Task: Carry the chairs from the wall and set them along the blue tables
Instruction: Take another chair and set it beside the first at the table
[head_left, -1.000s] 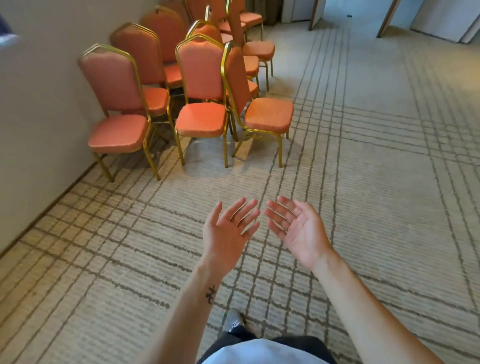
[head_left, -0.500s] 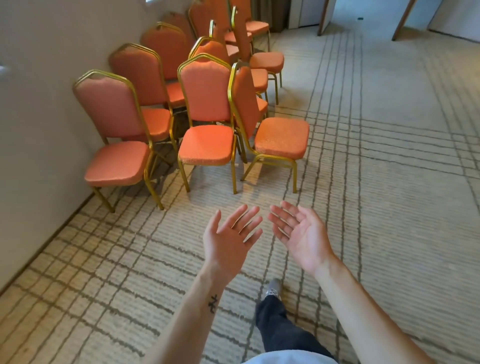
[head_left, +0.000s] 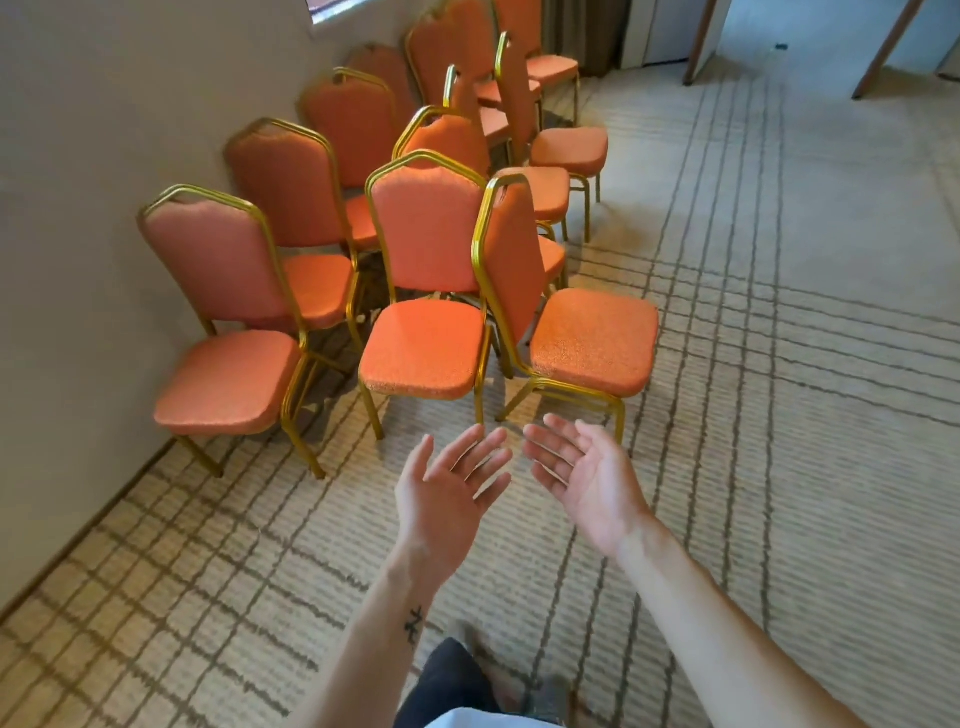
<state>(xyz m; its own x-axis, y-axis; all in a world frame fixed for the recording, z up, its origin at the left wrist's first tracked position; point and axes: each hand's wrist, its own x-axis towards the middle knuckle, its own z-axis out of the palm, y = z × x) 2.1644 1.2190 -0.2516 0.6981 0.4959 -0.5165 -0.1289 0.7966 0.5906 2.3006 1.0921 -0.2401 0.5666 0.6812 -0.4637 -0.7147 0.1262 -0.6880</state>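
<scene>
Several orange padded chairs with gold metal frames stand bunched along the left wall. Nearest me are three: one beside the wall (head_left: 228, 384), a middle chair (head_left: 426, 348) facing me, and a right chair (head_left: 592, 343) turned sideways. My left hand (head_left: 447, 493) and my right hand (head_left: 592, 478) are stretched out in front of me, palms turned inward, fingers straight, holding nothing. Both hands hover just short of the front legs of the middle and right chairs without touching them. No blue tables are in view.
A beige wall (head_left: 78, 208) runs down the left side. Patterned carpet (head_left: 779, 364) spreads open to the right. Wooden legs (head_left: 701, 47) and doorways show at the far top right. My dark trouser leg (head_left: 457, 686) and shoe are at the bottom.
I have walked closer to the chairs, which now loom larger and lower in view. Both hands stay open and empty, now near the front chairs' legs.
</scene>
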